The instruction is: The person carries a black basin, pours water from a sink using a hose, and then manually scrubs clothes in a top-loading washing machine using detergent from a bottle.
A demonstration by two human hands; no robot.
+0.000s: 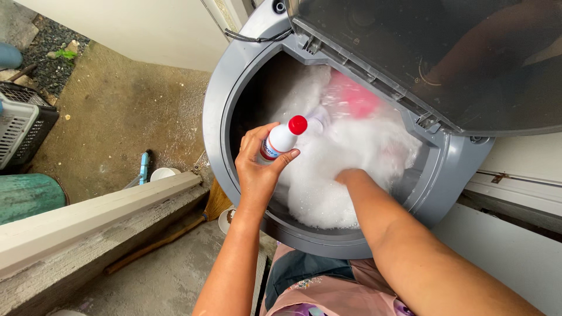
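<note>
Head view: left hand (257, 169) has its fingers clamped around a white red-capped bottle (282, 139), held over the washing machine tub (234, 76); right hand (349, 175) is sunk in suds (351, 152), fingers hidden, so I cannot tell their state.

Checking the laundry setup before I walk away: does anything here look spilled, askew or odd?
Foam fills the washer tub high, and the right hand is buried in it. The left hand holds a capped white bottle above it. Nothing has spilled outside.

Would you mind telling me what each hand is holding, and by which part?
Left hand grips the white red-capped bottle around its body; right hand is buried in foam, unclear.
</note>
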